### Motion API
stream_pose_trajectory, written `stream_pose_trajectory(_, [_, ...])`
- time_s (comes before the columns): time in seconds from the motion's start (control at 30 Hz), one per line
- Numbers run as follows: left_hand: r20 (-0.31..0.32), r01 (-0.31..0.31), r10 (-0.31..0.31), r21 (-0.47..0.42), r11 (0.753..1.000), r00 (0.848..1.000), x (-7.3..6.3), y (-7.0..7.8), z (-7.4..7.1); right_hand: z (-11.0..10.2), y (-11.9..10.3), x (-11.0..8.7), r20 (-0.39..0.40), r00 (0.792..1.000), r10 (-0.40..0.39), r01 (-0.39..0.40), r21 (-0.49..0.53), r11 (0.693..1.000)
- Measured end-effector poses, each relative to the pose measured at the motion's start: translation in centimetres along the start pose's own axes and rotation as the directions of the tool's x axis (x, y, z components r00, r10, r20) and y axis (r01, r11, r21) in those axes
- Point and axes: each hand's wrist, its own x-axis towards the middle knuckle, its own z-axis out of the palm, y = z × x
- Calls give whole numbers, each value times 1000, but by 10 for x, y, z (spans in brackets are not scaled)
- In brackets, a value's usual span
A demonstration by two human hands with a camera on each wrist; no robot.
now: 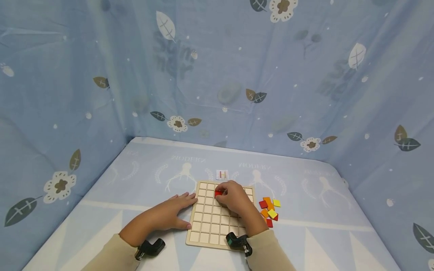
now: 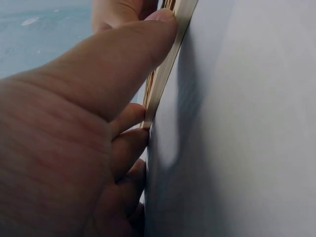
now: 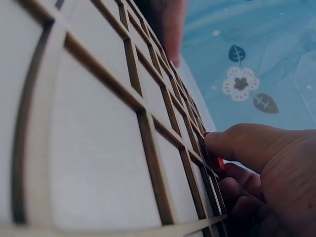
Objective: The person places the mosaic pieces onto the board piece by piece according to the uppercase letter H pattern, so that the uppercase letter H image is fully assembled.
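Note:
A pale wooden grid board (image 1: 205, 227) with square recesses lies flat on the table. My left hand (image 1: 169, 214) is spread at the board's left side, fingertips and thumb against its edge. In the left wrist view, the thumb (image 2: 143, 44) rests at the board's rim. Over the upper middle of the grid, my right hand (image 1: 234, 197) pinches a small red square tile (image 1: 218, 193) between thumb and fingers. The right wrist view shows this tile (image 3: 216, 163) right at the grid's surface, partly hidden by the fingers.
Loose red, orange and yellow tiles (image 1: 272, 213) lie in a pile right of the board, some overlapping. A small card (image 1: 222, 174) with a coloured grid pattern lies beyond the board's far edge. Blue patterned cloth (image 1: 217, 75) hangs around the back and sides of the table.

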Motion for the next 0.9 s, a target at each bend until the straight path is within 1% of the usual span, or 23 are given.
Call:
stream_pose_trajectory(0.27, [-6,2,-2,3,1000,1000,-2,-2,1,4,-5,0,-5,1000,6,-6,-19,1000])
stream_pose_trajectory(0.43, [-12,-7,7,-5,1000,1000,-3,-2,1,5,-6,0,-19,1000,9,-9,-43,999])
stream_pose_trajectory(0.67, [-8,-15,15,-2,1000,1000,-1,-1,1,3,-7,-1,-17,999,28,-29,-41,999])
stream_pose_trajectory(0.9, [-3,-9,9,5,1000,1000,0,-1,1,1,-5,-2,-18,1000,17,-18,-45,999])
